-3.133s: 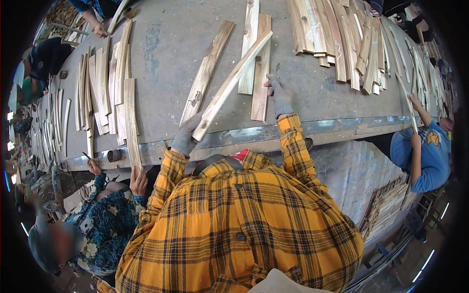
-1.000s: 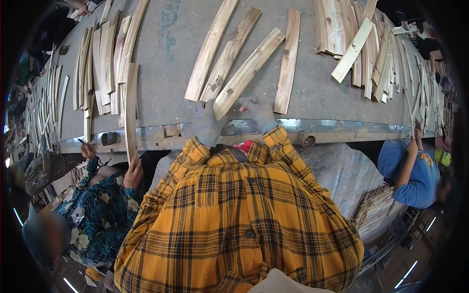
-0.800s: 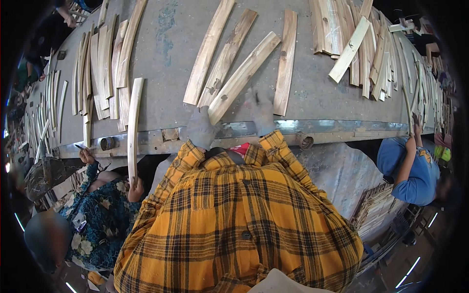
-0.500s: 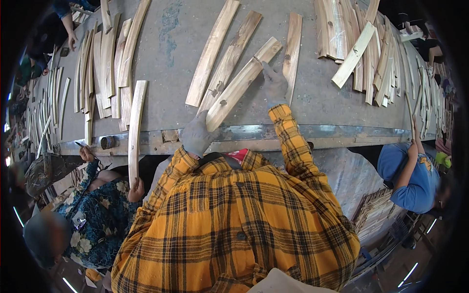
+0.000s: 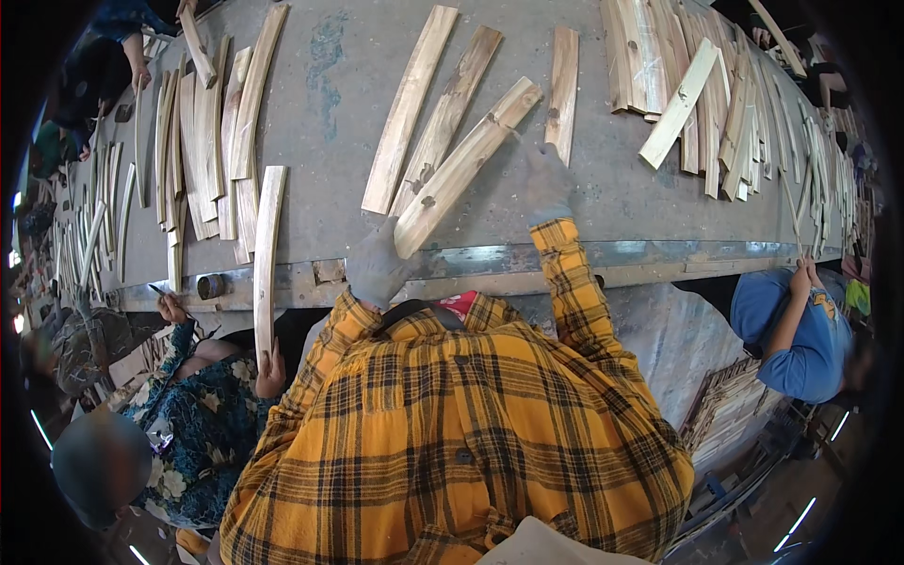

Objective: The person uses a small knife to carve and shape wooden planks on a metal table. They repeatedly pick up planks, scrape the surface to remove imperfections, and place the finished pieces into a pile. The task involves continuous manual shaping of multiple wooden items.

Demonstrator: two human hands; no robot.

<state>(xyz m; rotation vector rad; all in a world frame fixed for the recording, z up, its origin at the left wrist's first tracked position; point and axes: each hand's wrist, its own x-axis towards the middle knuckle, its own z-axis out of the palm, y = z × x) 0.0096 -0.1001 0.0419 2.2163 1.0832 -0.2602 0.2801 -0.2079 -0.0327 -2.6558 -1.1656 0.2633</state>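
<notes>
A pale curved wooden slat (image 5: 463,174) with dark knots lies slanted in front of me on the grey table. My left hand (image 5: 377,264), in a grey glove, is closed on its near end at the table edge. To the right of the slat is my right hand (image 5: 549,181), also gloved, with fingers drawn together and a thin dark tip pointing at the slat's far part. What those fingers hold is too small to make out. Two more slats, one plain (image 5: 411,108) and one knotty (image 5: 452,108), lie to the left. Another slat (image 5: 562,89) lies beyond my right hand.
Piles of slats lie on the table (image 5: 320,179) at left (image 5: 202,141) and right (image 5: 697,94). A metal strip (image 5: 490,254) runs along its front edge. A person at my left holds a slat (image 5: 269,254) upright; a person in blue (image 5: 791,330) works at right.
My right hand has drawn back from the slat, toward me and slightly right. My left hand keeps its grip. At the far left, another person's hand has come to a slat.
</notes>
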